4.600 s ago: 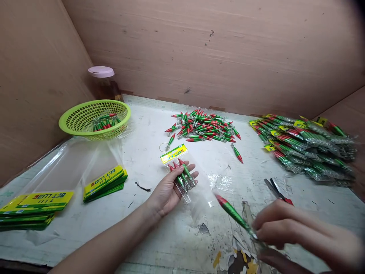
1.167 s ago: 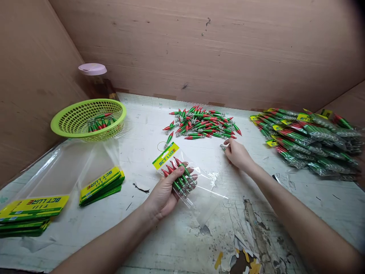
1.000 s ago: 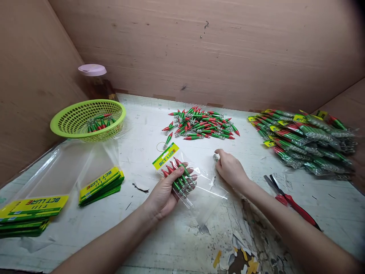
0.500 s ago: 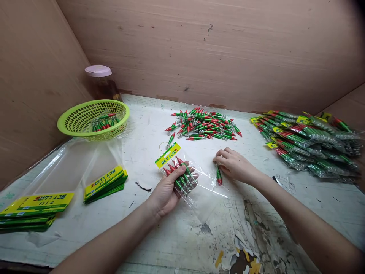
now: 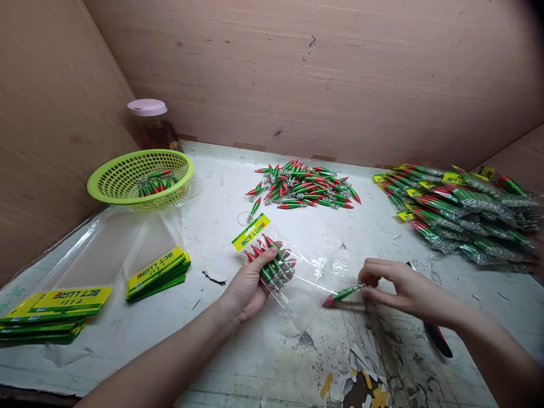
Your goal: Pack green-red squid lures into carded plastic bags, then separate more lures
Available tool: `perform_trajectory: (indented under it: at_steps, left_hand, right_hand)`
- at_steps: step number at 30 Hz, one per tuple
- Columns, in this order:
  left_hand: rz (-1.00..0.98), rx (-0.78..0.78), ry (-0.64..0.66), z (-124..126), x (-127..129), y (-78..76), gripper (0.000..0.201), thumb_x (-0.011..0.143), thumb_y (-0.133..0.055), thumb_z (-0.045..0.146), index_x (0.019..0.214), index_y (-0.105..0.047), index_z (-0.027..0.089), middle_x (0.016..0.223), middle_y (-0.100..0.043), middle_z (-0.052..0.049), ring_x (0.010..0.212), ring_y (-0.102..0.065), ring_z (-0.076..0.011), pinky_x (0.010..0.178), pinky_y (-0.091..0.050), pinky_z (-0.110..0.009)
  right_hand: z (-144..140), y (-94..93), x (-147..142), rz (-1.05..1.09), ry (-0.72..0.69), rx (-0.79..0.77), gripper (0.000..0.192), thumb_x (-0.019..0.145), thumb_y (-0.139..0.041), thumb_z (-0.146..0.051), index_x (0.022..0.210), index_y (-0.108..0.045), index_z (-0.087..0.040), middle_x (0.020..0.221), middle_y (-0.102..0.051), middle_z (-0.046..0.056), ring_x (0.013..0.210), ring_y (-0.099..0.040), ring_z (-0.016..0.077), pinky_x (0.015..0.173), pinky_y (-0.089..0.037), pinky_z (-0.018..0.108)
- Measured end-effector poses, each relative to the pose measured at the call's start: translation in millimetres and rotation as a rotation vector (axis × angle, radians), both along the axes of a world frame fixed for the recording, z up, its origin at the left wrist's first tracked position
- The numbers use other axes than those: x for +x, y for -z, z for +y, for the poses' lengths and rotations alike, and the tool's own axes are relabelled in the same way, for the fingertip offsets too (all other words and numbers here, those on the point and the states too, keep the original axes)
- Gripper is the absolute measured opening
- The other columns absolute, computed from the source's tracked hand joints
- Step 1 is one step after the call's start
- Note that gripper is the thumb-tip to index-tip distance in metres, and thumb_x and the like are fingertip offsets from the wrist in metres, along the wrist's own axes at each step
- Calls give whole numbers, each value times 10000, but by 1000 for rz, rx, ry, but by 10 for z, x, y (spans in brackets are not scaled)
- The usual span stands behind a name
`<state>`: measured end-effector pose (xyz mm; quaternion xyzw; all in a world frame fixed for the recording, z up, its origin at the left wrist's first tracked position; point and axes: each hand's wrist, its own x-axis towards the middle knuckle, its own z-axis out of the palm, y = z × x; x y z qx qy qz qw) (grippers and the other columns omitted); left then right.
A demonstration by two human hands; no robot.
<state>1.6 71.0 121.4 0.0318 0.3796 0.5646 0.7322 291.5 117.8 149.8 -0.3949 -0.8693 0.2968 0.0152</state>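
Observation:
My left hand (image 5: pixel 250 283) is closed around a clear plastic bag (image 5: pixel 304 283) with a yellow and green header (image 5: pixel 250 232) reading BCT LURE. Several red and green fishing lures (image 5: pixel 272 260) lie side by side inside it, under my thumb. My right hand (image 5: pixel 395 286) pinches a single fishing lure (image 5: pixel 343 294) by its hooked metal end. That lure's red tip points left, at the lower open end of the bag; whether it is inside the plastic I cannot tell.
Loose lures (image 5: pixel 306 184) are heaped at the back. Filled bags (image 5: pixel 463 209) are piled on the right. A green basket (image 5: pixel 96 190) holds several lures; empty headed bags (image 5: pixel 63 303) lie at left. A lidded jar (image 5: pixel 148 124) stands behind. A dark-handled tool (image 5: pixel 437 340) lies beneath my right forearm.
My right hand has moved right and toward me with the lure, which has swung from nearly upright to lying almost level. My left hand and the bag have hardly moved.

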Motion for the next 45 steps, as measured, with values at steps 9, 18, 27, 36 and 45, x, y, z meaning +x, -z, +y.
perform_trajectory:
  at_steps: [9, 18, 27, 36, 45]
  left_hand:
    - [7, -9, -9, -10, 13, 0, 198, 839, -617, 105, 1036, -629, 112, 1000, -643, -117, 804, -663, -211, 680, -588, -309]
    - [7, -9, -5, -6, 13, -1, 188, 856, -597, 107, 1041, -629, 119, 988, -648, -105, 808, -661, -215, 653, -588, -312]
    - [13, -12, 1, -3, 11, -16, 180, 861, -594, 107, 1039, -624, 121, 985, -650, -96, 793, -660, -208, 624, -586, -302]
    - [23, -12, -11, -11, 13, -1, 180, 869, -586, 110, 1044, -626, 114, 968, -652, -106, 796, -658, -211, 633, -586, -311]
    - [-1, 6, -4, -9, 6, 5, 168, 872, -584, 117, 1032, -635, 123, 985, -652, -95, 784, -658, -204, 617, -587, -305]
  right_hand:
    - [-269, -12, 40, 119, 223, 2, 186, 898, -501, -364, 825, -554, -201, 824, -583, 52, 752, -550, 183, 685, -438, 318]
    - [-378, 252, -131, 429, 515, -699, 353, 787, -626, -454, 937, -478, -170, 696, -494, -15, 600, -498, 119, 559, -433, 251]
    - [-440, -165, 103, 262, 332, -429, 216, 836, -613, -384, 876, -593, -172, 756, -555, 41, 616, -492, 122, 543, -429, 224]
    - [-711, -292, -141, 600, 319, -203, 132, 817, -642, -265, 915, -574, -207, 828, -524, 54, 773, -545, 173, 656, -514, 241]
    - [-722, -48, -282, 452, 246, -84, 77, 897, -548, -224, 959, -503, -215, 850, -528, 27, 798, -547, 143, 709, -477, 235]
